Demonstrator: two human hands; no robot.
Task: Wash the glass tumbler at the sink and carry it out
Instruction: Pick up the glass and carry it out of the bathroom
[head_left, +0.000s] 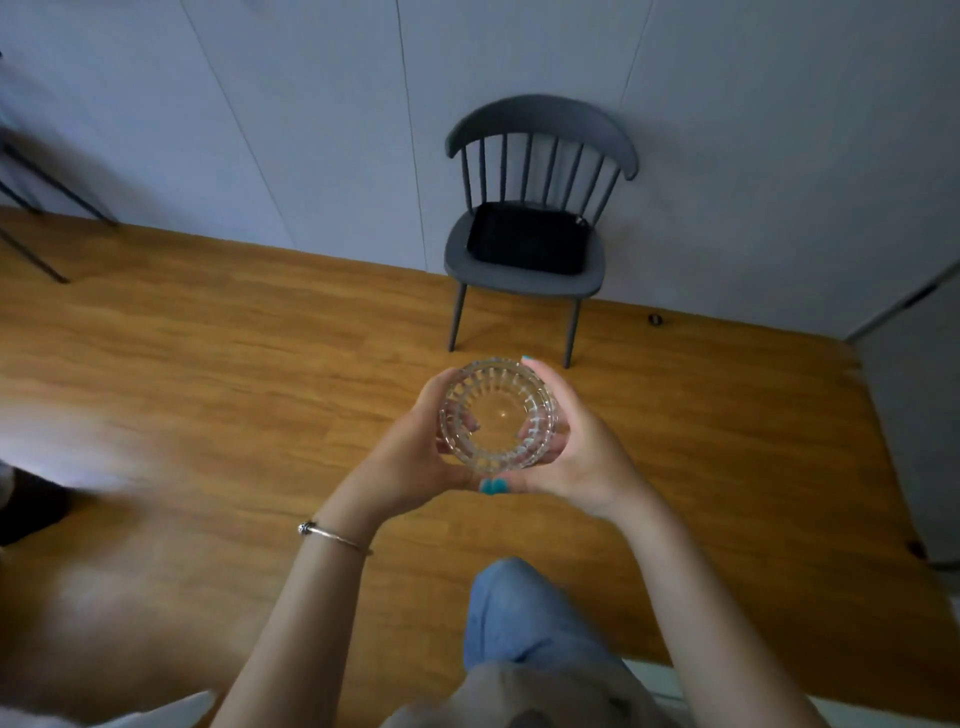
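Glass tumbler (500, 415) upright, cupped at chest height over wooden floor (208, 364) | left hand (415, 447) and right hand (582, 452) fingers wrapped around it | no sink visible; likely the carrying-out stage, washing unconfirmed | grey chair (535, 208) ahead

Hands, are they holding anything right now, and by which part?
Both hands, left and right, hold the glass tumbler by its ribbed sides, mouth up, thumbs meeting at its near side.
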